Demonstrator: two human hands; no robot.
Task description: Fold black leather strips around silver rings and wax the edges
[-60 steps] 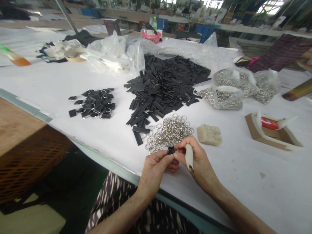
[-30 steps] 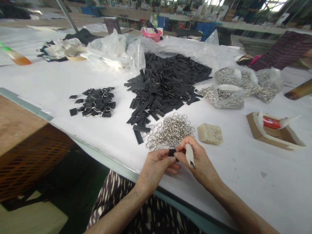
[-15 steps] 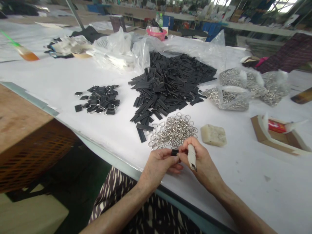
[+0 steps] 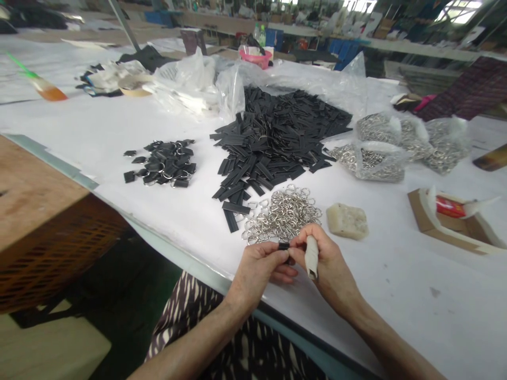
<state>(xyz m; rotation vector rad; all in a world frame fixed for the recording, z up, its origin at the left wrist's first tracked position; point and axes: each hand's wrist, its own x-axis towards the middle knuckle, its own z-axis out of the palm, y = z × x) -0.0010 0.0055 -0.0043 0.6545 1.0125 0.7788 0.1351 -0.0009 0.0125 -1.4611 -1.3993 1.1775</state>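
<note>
Between the fingertips of both hands is a small black strip point(image 4: 283, 246), mostly covered by fingers. My left hand point(image 4: 263, 266) pinches its left end, thumb on the near side. At its right end, my right hand point(image 4: 322, 253) closes thumb and forefinger on it; a pale wrapping point(image 4: 312, 256) covers one of that hand's fingers. Just beyond the hands lies a heap of silver D-rings point(image 4: 287, 211). Behind the rings spreads a big pile of black strips point(image 4: 277, 132). Farther left is a small pile of folded black strips with rings point(image 4: 166, 162).
A yellowish waxy block point(image 4: 347, 220) sits right of the rings. Bags of metal rings point(image 4: 372, 161) and an open cardboard box point(image 4: 455, 227) are farther right. Clear plastic bags point(image 4: 194, 79) lie behind. An orange crate point(image 4: 59, 253) stands left of the table edge.
The black strip between my fingertips has tilted or folded slightly, so less of it shows. Both hands stay nearly in place. The whole view has shifted a little.
</note>
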